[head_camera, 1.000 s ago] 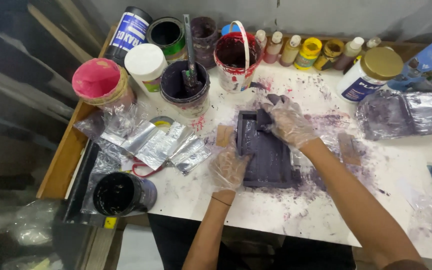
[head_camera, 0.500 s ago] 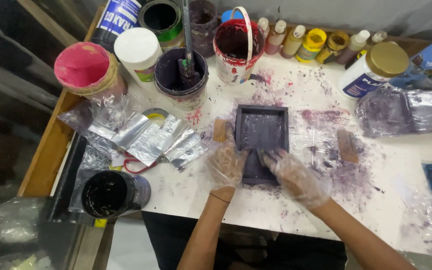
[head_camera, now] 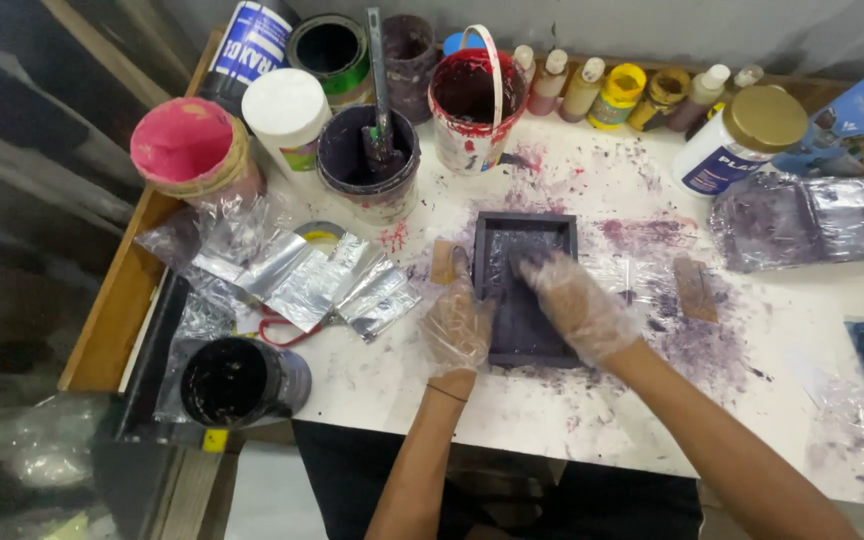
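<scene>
The tray is a dark purple, rectangular piece with a raised rim around a sunken middle. It lies flat on the white, paint-spattered bench, its long sides running away from the person, roughly at the middle of the bench. Its far half shows a faint relief pattern inside the rim. Purple paint coats its whole surface, wet-looking and uneven. Its left edge and near left corner are covered by the left hand, and the right hand lies over its middle and right side.

Matt purple tray, crinkled glossy foil — paint-stained tabletop
</scene>
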